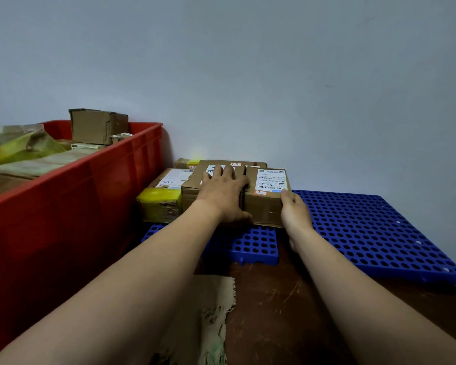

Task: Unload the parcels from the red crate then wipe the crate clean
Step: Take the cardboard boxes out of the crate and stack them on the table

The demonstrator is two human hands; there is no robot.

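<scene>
From my remote seat I see both hands reaching forward to the parcels stacked against the wall. The left hand (223,191) lies flat on the middle parcel (191,196), fingers straight and spread across its top, thumb stretched down onto the near face of the labelled parcel (265,206) just beside it. The right hand (294,210) grips that labelled parcel at its near right corner, thumb at the top edge, fingers curled round the side (their tips are hidden from me). Both parcels touch each other and sit on a small blue perforated mat (253,246). A larger blue mat (366,227) lies to the right.

Left of the middle parcel stands a yellow-taped parcel (158,204), with another white-labelled box (171,179) behind it.

The red crate (63,206) stands at the left on the table (274,299), its wall close beside the unloaded stack. It holds a brown carton (95,126), a yellowish bag (24,146) and flat packages. A frayed beige cloth (208,312) lies on the table between my forearms.
</scene>
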